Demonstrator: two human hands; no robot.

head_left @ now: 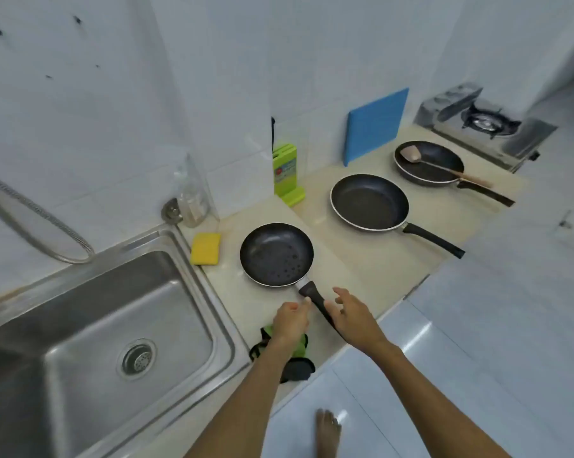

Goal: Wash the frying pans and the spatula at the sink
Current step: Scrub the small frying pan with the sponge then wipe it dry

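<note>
Nearest the sink (81, 292), a small black pan (276, 255) sits empty.

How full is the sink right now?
Empty: the sink shows a bare steel floor and uncovered drain strainer; no dishes inside.

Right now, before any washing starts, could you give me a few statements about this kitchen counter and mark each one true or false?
1. Three frying pans stand on the counter. True: the nearest pan, the middle pan and the farthest pan.
2. The yellow sponge lies between the sink and the nearest pan. True.
3. The spatula lies in the sink. False: it rests in the farthest pan.
4. The right hand reaches for the middle pan's handle. False: it and the left hand are both at the nearest pan's handle.
5. The blue board lies flat on the counter. False: it stands leaning against the wall.
</note>
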